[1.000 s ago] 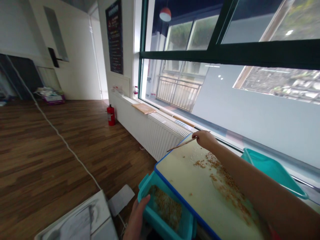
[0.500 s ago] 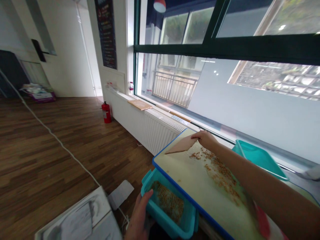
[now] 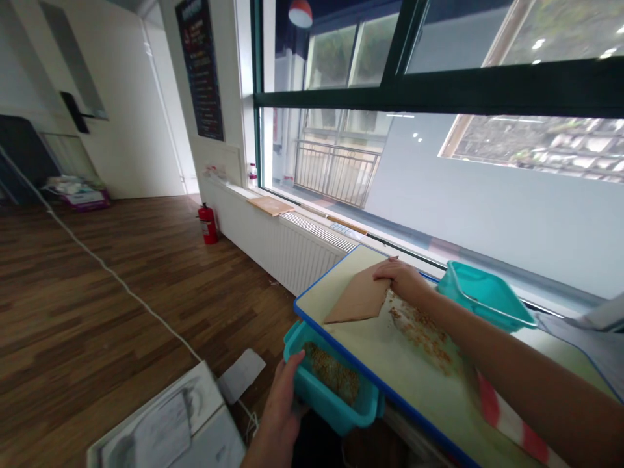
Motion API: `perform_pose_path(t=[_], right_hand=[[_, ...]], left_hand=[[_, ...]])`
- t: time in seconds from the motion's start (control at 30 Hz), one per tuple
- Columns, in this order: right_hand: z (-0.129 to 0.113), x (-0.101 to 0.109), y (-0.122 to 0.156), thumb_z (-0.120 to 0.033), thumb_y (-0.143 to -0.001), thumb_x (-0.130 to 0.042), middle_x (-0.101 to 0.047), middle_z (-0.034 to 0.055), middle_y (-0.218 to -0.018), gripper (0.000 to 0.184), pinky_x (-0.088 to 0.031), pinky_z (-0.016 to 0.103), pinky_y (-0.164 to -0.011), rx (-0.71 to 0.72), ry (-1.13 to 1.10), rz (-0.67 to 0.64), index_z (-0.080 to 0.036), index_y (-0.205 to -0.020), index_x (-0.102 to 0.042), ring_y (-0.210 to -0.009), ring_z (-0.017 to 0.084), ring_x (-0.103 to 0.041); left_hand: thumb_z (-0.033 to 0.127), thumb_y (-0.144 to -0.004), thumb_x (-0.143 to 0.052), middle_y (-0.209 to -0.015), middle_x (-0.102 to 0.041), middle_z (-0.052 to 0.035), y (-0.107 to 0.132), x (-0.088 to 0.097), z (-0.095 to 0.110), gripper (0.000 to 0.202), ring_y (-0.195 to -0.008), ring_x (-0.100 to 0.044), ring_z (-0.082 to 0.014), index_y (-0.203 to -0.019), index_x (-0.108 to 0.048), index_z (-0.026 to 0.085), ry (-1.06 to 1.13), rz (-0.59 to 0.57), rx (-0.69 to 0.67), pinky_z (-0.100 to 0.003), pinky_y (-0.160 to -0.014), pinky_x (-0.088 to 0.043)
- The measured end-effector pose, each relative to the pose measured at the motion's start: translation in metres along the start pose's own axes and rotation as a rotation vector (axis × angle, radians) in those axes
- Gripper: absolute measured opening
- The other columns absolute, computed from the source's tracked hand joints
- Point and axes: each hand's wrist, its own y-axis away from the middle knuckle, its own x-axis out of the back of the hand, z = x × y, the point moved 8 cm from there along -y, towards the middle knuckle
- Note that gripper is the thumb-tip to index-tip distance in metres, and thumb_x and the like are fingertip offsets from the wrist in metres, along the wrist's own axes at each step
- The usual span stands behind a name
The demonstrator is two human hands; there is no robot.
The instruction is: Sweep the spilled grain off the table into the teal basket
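My left hand (image 3: 285,396) grips the near left rim of a turquoise plastic basket (image 3: 319,398), thumb over the edge. Small tan grains (image 3: 331,374) cover much of its bottom. The basket sits just below the blue edge of a pale yellow table (image 3: 375,364). On the tabletop my right hand (image 3: 398,278) is closed on a flat piece of brown cardboard (image 3: 358,296), which lies tilted against the surface. Loose reddish-brown grains (image 3: 422,338) spread in a band beside the cardboard, under my right forearm.
A second turquoise basket (image 3: 487,299) stands by the window at the table's far side. A white radiator (image 3: 312,250) runs along the wall behind. A red fire extinguisher (image 3: 207,224) stands on the floor. Lower left, a white box-like surface (image 3: 170,422) and a cable (image 3: 121,283) are visible.
The cardboard has turned to show more of its face, and my right hand's fingers now lie over its top edge. The basket and my left hand sit slightly higher and further right in view.
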Motion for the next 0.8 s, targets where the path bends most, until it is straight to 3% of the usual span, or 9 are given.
perform_pose_path(t=[0.27,0.47,0.8], right_hand=[[-0.02,0.004,0.006,0.002,-0.061,-0.044,-0.078,0.002,-0.095,0.047,-0.045,0.047,-0.103,-0.033,0.058,-0.073,-0.024,-0.084,-0.075,-0.094,0.019,-0.072],[-0.022,0.012,0.002,0.002,-0.063,-0.045,-0.078,0.001,-0.094,0.046,-0.046,0.044,-0.102,-0.085,0.105,0.01,-0.025,-0.086,-0.076,-0.092,0.018,-0.072],[-0.033,-0.013,-0.009,0.001,-0.064,-0.047,-0.078,0.001,-0.093,0.044,-0.047,0.043,-0.1,-0.083,0.137,-0.074,-0.025,-0.086,-0.076,-0.092,0.02,-0.071]], left_hand=[[0.047,-0.07,-0.074,-0.114,-0.068,-0.0104,0.008,-0.009,-0.003,0.055,-0.104,-0.064,-0.0304,-0.118,-0.059,0.025,-0.038,0.026,0.01,-0.043,-0.08,-0.051],[0.048,-0.071,-0.073,-0.117,-0.068,-0.0099,0.011,-0.004,-0.004,0.055,-0.107,-0.063,-0.0303,-0.12,-0.059,0.025,-0.033,0.018,0.011,-0.042,-0.082,-0.051],[0.047,-0.071,-0.072,-0.121,-0.066,-0.009,0.013,-0.002,-0.002,0.054,-0.113,-0.06,-0.0327,-0.119,-0.06,0.026,-0.033,0.01,-0.001,-0.046,-0.087,-0.049]])
